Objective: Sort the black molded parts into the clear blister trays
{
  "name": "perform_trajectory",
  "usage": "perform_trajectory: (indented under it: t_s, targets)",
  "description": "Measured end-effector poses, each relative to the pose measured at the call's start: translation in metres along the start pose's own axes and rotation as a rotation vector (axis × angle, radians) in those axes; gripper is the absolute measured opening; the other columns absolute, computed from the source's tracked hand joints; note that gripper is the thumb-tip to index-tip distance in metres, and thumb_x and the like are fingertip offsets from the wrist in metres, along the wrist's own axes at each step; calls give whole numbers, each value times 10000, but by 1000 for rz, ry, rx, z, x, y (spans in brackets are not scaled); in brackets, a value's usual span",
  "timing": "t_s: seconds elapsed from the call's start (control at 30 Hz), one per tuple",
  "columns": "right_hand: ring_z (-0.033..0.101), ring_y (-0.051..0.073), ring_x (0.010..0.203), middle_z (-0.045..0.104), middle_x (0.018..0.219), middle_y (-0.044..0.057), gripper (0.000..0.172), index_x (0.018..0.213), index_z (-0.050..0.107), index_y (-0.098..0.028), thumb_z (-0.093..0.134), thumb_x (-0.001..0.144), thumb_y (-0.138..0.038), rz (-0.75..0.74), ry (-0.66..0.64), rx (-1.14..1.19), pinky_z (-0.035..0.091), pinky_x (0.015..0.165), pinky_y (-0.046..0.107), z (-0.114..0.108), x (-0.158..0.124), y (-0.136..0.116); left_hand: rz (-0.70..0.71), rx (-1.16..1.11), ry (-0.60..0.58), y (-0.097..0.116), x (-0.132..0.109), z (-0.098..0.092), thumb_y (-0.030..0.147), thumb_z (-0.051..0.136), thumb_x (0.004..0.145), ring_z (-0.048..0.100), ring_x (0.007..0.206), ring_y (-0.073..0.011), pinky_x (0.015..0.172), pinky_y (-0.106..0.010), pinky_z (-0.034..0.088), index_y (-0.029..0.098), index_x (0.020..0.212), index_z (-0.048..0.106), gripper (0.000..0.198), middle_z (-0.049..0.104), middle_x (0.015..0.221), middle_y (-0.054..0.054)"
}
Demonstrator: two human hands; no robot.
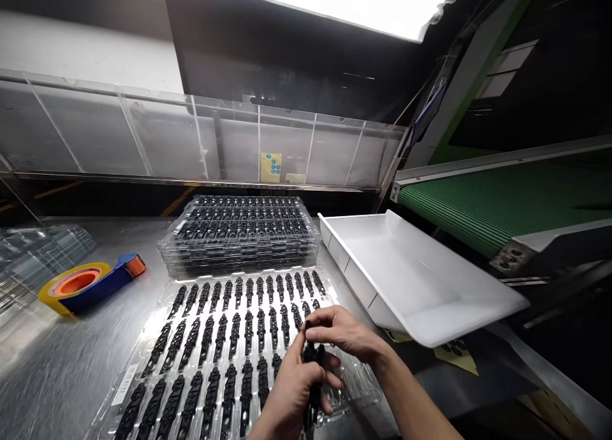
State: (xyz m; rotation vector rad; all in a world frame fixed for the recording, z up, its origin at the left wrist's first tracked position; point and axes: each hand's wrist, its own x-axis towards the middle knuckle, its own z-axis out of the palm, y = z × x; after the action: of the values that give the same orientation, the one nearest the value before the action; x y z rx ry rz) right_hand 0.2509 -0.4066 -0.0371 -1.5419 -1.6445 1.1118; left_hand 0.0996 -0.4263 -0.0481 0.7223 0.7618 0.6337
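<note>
My left hand [299, 386] is wrapped round several slim black plastic parts [314, 389], which stick out below its fingers. Thumb and fingertips of my right hand [342, 330] pinch the upper end of one black part just above the left hand. Both hands are over the right side of a clear plastic tray [165, 293]. Rows of the same black parts [222, 338] lie in its slots, and the slots at its lower right show no parts. My hands hide some of the tray's right side.
Behind the tray stands a stack of filled clear trays [239, 249]. A white bin [406, 268] sits at right, beside a green conveyor belt [478, 204]. At left are a tape dispenser [95, 287] and more clear trays [43, 255]. A clear panel [229, 140] spans the back.
</note>
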Motion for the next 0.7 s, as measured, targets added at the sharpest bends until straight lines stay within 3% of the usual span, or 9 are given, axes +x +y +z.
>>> perform_trajectory:
  t_s: [0.17, 0.27, 0.33, 0.4, 0.5, 0.57, 0.7]
  targets:
    - [578, 175, 697, 623, 792, 60, 388, 908, 610, -162, 443, 887, -511, 142, 305, -170, 437, 572, 273, -15, 4, 19, -38, 30, -30, -15, 4, -5, 219, 629, 652, 591, 516, -126, 325, -161, 332, 132, 1110, 489, 486, 640, 827, -65]
    - [586, 241, 773, 629, 778, 107, 214, 880, 609, -153, 490, 863, -330, 272, 441, -403, 407, 656, 340, -23, 13, 34, -19, -7, 40, -26, 5, -7, 260, 641, 656, 599, 565, -139, 327, -169, 322, 136, 1043, 510, 427, 626, 851, -70]
    - [593, 262, 791, 646, 773, 121, 129, 872, 623, -154, 547, 803, -232, 320, 434, -516, 391, 675, 350, -23, 20, 42, -10, -36, 114, -29, 4, -8, 244, 650, 624, 617, 637, -160, 346, -185, 346, 142, 1050, 524, 455, 614, 886, -74]
    - [606, 269, 813, 669, 826, 131, 178, 939, 629, -156, 569, 777, -200, 327, 400, -579, 388, 677, 340, -19, 27, 46, -19, -49, 157, -28, 0, -11, 197, 625, 600, 613, 620, -159, 396, -207, 383, 132, 1103, 529, 517, 622, 843, -71]
    - [625, 266, 839, 687, 903, 128, 326, 1117, 586, -161, 571, 810, -271, 297, 347, -601, 398, 669, 321, -11, 34, 48, -34, -57, 152, -22, -6, -14, 151, 571, 594, 557, 465, -124, 474, -238, 414, 93, 1192, 517, 604, 637, 712, -61]
    - [636, 235, 829, 697, 879, 88, 334, 1149, 577, -186, 532, 856, -340, 270, 315, -591, 406, 666, 296, -8, 34, 49, -15, -78, 178, -17, -9, -16, 143, 583, 605, 553, 441, -124, 497, -256, 437, 91, 1203, 527, 604, 624, 693, -50]
    - [636, 206, 834, 700, 826, 45, 236, 1012, 645, -227, 500, 879, -358, 263, 311, -603, 396, 677, 277, -7, 30, 52, 77, -164, 327, -12, -11, -15, 103, 645, 624, 634, 667, -189, 534, -304, 533, 128, 1123, 575, 505, 559, 825, -51]
